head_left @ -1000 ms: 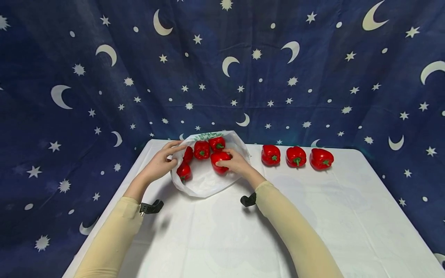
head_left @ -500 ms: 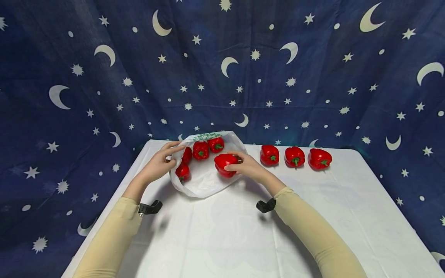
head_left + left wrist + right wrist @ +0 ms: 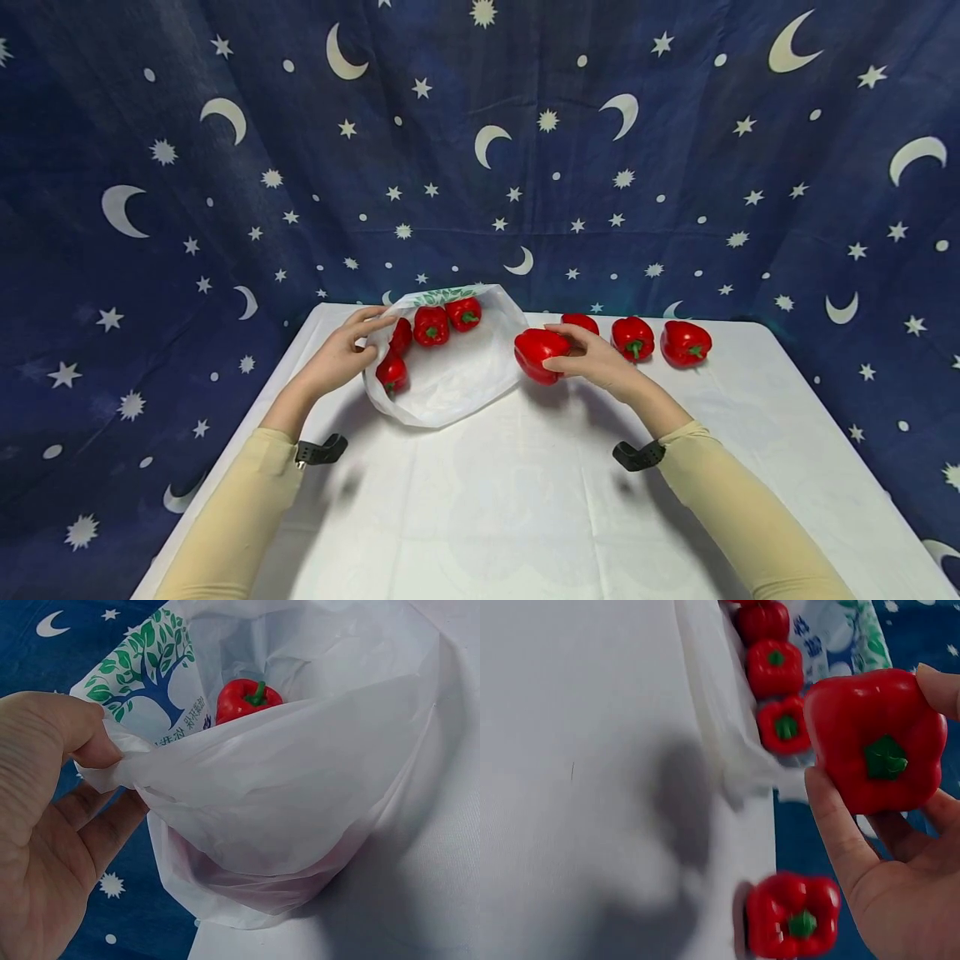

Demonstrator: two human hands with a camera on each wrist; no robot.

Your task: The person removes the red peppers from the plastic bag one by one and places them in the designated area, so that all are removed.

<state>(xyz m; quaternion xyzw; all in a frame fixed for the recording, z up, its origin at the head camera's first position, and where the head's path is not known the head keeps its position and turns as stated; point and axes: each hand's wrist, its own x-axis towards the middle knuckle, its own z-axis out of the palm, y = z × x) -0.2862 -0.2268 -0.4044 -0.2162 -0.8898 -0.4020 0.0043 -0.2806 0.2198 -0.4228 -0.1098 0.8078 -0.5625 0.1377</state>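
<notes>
"Over the surface, short of its far edge, what's held?"

"The right hand has its fingers round a red bell pepper, by the plastic bag's right rim. The left hand pinches the left rim."

"Any risk?"

"Carried low, it could knock the three bell peppers near the far edge."

the right hand has carried its gripped red pepper from inside the white bag out toward three o'clock, and now holds it just beyond the bag. four peppers now show in the bag, against five a second ago. the tabletop pepper at two o'clock from the held one, fully visible earlier, is now partly hidden.
</notes>
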